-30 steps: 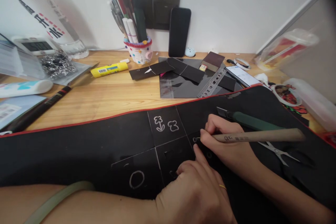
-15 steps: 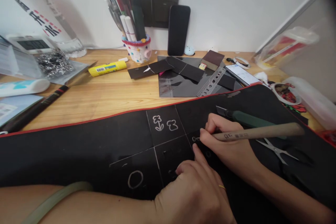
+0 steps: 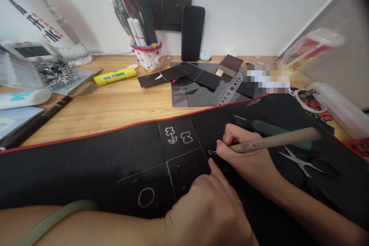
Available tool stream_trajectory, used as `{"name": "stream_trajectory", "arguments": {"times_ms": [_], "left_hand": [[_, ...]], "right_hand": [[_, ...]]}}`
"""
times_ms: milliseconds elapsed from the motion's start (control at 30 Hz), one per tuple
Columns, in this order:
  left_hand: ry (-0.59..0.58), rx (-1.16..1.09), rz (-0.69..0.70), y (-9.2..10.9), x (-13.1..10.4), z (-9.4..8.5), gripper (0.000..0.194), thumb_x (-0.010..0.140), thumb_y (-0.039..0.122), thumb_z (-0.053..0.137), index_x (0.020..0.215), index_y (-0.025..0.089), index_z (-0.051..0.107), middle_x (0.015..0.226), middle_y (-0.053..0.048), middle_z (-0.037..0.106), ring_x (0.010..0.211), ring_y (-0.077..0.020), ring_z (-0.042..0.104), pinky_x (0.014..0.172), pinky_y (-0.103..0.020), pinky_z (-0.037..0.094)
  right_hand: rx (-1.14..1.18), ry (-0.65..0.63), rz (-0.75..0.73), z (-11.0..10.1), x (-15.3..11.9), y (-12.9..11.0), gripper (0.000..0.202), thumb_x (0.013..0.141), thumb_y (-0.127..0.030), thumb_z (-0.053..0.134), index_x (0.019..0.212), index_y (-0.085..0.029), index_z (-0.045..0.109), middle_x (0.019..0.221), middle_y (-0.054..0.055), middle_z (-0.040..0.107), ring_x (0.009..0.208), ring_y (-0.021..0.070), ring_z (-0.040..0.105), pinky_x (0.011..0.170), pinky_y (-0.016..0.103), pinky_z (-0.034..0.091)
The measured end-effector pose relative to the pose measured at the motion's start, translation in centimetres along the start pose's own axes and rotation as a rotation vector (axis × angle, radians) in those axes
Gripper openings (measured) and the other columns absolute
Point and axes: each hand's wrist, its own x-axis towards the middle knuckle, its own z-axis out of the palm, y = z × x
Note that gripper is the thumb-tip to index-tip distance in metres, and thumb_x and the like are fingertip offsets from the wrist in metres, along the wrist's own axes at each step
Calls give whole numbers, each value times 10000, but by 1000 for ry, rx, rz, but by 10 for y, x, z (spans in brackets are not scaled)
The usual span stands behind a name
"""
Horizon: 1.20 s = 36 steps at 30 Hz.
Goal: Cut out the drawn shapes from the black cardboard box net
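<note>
My right hand point(image 3: 250, 153) is closed around a beige-grey pen point(image 3: 265, 141) with dark lettering on its barrel. Its tip is hidden behind my fingers, beside a small light outline on the black paper point(image 3: 184, 152). Light lines divide this paper into sections, and in them I see a flower with a stem, a second flower shape and a circle. My left hand point(image 3: 210, 211) rests on the paper below the right one. Its index finger is stretched toward the small outline; the other fingers are partly hidden and hold nothing visible.
Under the paper lies a black mat point(image 3: 72, 169) edged in red. A green-handled cutter point(image 3: 276, 132) and scissors point(image 3: 301, 163) lie right of my hand. Behind are a glue stick point(image 3: 115, 77), black strips, a stencil ruler point(image 3: 229, 91), a pen cup point(image 3: 147, 54) and a phone point(image 3: 192, 34).
The view has shifted slightly, so most things appear a little further left. The pen's rear end sits slightly lower. My right hand keeps its grip, and my left hand stays on the paper.
</note>
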Motion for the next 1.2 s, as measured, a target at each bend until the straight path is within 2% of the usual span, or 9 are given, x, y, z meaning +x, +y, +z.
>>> {"name": "stream_trajectory", "arguments": {"times_ms": [100,200,267,367,533,767,900,1033,1200], "left_hand": [[-218,-275,29,-33,7,-6,156,700,117,519,610,148,642,529,-49,602,406,-139,490,345,-229,323],[-394,-383,57,-79,13,-3,41,674,127,615,674,167,625,688,-23,620,691,-175,576,679,-298,448],[-436,-432,2,-104,14,3,191,723,229,627,900,161,605,915,-51,608,913,-204,538,772,-303,422],[-507,-551,-44,-120,16,12,315,722,310,643,999,190,552,972,-46,564,934,-205,495,719,-274,404],[-595,-639,-87,-120,26,19,340,680,369,665,960,204,567,808,-19,558,810,-183,482,633,-245,358],[-589,-648,-51,-126,31,20,193,683,294,655,840,182,645,819,-29,608,883,-188,473,703,-263,350],[-627,-675,-57,-126,29,18,166,680,283,647,812,185,674,767,-16,630,767,-156,511,639,-247,351],[-673,-691,-130,-120,26,13,159,674,302,651,775,182,676,670,-3,629,593,-124,505,551,-241,333],[-686,-684,-270,-107,18,4,172,649,317,666,748,176,666,684,-12,635,613,-143,536,534,-242,331]], "right_hand": [[59,-10,3,0,0,0,274,667,-125,531,533,-198,304,451,-86,287,427,52,250,370,193,189],[98,0,4,2,0,0,280,654,-109,525,529,-194,290,464,-87,265,442,51,244,384,193,183],[99,4,5,2,1,0,283,648,-105,521,532,-192,279,474,-88,244,448,51,236,393,194,184],[101,-35,8,2,4,-1,266,651,-123,518,541,-193,286,476,-88,248,452,54,247,401,193,196],[85,-104,0,-1,9,-4,229,643,-142,513,546,-196,313,478,-84,274,468,64,265,415,202,208],[77,-142,-50,-5,10,-5,216,639,-162,509,558,-199,312,491,-80,271,475,71,262,422,213,197],[71,-139,-71,-4,8,-4,210,654,-163,502,563,-200,317,497,-78,279,478,74,280,435,222,207],[70,-121,-89,-3,7,-3,212,657,-157,499,563,-200,314,505,-77,280,495,78,275,449,227,210],[79,-108,-110,-2,5,-4,224,654,-146,491,560,-201,295,508,-81,276,502,76,272,457,226,213]]}}
